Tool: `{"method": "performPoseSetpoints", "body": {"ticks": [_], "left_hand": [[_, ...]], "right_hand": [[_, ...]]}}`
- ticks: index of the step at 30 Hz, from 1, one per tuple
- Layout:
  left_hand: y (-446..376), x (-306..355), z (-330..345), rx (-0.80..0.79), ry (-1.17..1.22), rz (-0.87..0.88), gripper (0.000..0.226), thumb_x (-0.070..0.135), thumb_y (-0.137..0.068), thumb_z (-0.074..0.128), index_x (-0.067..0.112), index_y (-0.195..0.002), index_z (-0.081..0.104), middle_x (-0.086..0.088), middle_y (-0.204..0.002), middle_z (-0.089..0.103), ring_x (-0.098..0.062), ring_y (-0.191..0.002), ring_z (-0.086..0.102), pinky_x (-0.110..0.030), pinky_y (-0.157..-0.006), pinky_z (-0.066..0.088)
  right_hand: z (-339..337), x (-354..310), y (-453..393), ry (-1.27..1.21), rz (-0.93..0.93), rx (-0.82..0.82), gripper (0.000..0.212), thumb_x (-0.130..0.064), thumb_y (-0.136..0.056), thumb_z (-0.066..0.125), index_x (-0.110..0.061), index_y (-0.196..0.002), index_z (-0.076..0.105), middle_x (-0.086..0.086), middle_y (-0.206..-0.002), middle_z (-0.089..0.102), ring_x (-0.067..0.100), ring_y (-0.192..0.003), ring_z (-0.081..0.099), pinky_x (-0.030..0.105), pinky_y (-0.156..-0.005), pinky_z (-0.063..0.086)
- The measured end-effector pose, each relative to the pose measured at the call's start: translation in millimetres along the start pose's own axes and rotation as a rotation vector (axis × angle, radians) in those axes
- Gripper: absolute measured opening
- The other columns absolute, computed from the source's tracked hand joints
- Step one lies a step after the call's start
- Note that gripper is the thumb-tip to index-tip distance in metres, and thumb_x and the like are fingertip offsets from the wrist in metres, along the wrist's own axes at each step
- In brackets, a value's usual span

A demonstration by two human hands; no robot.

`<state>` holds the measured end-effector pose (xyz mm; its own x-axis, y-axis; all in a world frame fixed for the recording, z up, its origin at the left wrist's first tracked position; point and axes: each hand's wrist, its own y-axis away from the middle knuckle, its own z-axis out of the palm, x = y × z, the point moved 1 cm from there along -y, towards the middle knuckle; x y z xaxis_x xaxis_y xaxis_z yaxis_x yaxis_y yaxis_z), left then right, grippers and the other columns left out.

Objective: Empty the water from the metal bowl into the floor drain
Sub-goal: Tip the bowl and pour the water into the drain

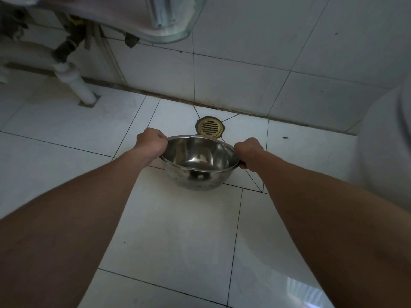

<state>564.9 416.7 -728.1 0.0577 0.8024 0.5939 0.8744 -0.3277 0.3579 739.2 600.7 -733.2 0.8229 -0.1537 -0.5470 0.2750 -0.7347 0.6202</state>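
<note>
- The tiled floor [182, 230] is running under everything, cut off at the frame edges.
- The bowl [198, 174] is sitting just short of the drain [209, 127]; any water is hard to make out.
- The left hand [151, 142] and right hand [248, 152] are clamping opposite rims, fingers mostly hidden.

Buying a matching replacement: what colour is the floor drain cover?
Brass-gold, with slotted openings; the floor drain cover shows in the head view.

A white drain pipe [75, 85] meets the tiled floor [182, 230] beneath a glass basin [175, 30]
</note>
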Motion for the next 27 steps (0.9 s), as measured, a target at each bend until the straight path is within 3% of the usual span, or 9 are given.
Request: {"method": "performPoseSetpoints", "body": {"ticks": [2,9,11,14,17,19,22,25,27], "left_hand": [[0,0,-1,0.002,0.013,-0.002,0.036,0.003,-0.089,0.043,0.013,-0.1,0.076,-0.008,-0.104,0.062,-0.024,-0.081,0.057,-0.033,-0.075,0.056],[-4,1,-1,0.015,0.088,-0.051,0.029,0.011,-0.091,0.05,0.009,-0.103,0.076,-0.012,-0.11,0.069,-0.021,-0.072,0.057,-0.044,-0.084,0.06],[-4,1,-2,0.006,0.119,-0.071,0.027,0.013,-0.089,0.053,0.009,-0.102,0.077,-0.013,-0.108,0.071,-0.025,-0.076,0.06,-0.042,-0.079,0.06],[-4,2,-2,-0.011,0.182,-0.101,0.018,0.016,-0.084,0.063,0.008,-0.095,0.076,-0.012,-0.1,0.071,-0.026,-0.075,0.061,-0.03,-0.058,0.053],[-4,2,-3,-0.025,0.229,-0.127,0.017,0.017,-0.08,0.067,0.007,-0.092,0.075,-0.011,-0.094,0.071,-0.022,-0.069,0.058,-0.026,-0.053,0.047],[-4,1,-4,-0.019,0.252,-0.144,0.019,0.016,-0.077,0.068,0.005,-0.092,0.075,-0.01,-0.089,0.07,-0.022,-0.068,0.059,-0.026,-0.054,0.048],[-5,1,-5,-0.021,0.275,-0.155,0.022,0.014,-0.075,0.068,0.002,-0.092,0.074,-0.009,-0.083,0.069,-0.022,-0.068,0.059,-0.027,-0.058,0.051],[-5,-1,-7,-0.038,0.311,-0.152,0.023,0.011,-0.074,0.067,0.0,-0.092,0.075,-0.01,-0.082,0.069,-0.023,-0.069,0.06,-0.029,-0.059,0.051],[-5,-1,-8,-0.034,0.336,-0.145,0.021,0.009,-0.075,0.067,0.002,-0.092,0.076,-0.008,-0.079,0.069,-0.022,-0.067,0.061,-0.027,-0.056,0.052]], "right_hand": [[0,0,-1,-0.017,-0.005,0.008,0.025,-0.011,-0.095,0.055,-0.005,-0.071,0.05,0.012,-0.071,0.055,0.022,-0.057,0.055,0.027,-0.044,0.043],[-2,0,-5,-0.077,-0.007,0.026,0.025,-0.012,-0.095,0.055,-0.006,-0.071,0.05,0.01,-0.071,0.054,0.021,-0.058,0.055,0.027,-0.051,0.049],[-3,0,-6,-0.096,-0.01,0.037,0.025,-0.012,-0.094,0.055,-0.006,-0.07,0.05,0.01,-0.071,0.054,0.021,-0.059,0.055,0.028,-0.053,0.051],[-5,-1,-5,-0.117,-0.014,0.063,0.023,-0.011,-0.091,0.056,-0.006,-0.069,0.049,0.011,-0.071,0.055,0.022,-0.061,0.056,0.029,-0.053,0.052],[-7,-3,-2,-0.152,-0.015,0.086,0.021,-0.011,-0.088,0.056,-0.005,-0.069,0.05,0.011,-0.072,0.055,0.022,-0.06,0.056,0.03,-0.052,0.052],[-9,-3,0,-0.174,-0.013,0.083,0.016,-0.012,-0.088,0.055,0.0,-0.078,0.058,0.013,-0.079,0.061,0.023,-0.062,0.058,0.028,-0.047,0.048],[-10,-4,-1,-0.204,-0.01,0.057,0.025,-0.011,-0.092,0.053,0.005,-0.102,0.068,0.018,-0.097,0.07,0.027,-0.07,0.063,0.027,-0.047,0.048],[-10,-4,-4,-0.195,-0.015,0.036,0.024,-0.009,-0.095,0.056,0.006,-0.109,0.069,0.021,-0.103,0.07,0.026,-0.076,0.063,0.027,-0.052,0.052],[-9,-3,-5,-0.191,-0.017,0.017,0.023,-0.007,-0.093,0.061,0.006,-0.109,0.069,0.019,-0.096,0.067,0.026,-0.078,0.062,0.031,-0.062,0.057]]}}
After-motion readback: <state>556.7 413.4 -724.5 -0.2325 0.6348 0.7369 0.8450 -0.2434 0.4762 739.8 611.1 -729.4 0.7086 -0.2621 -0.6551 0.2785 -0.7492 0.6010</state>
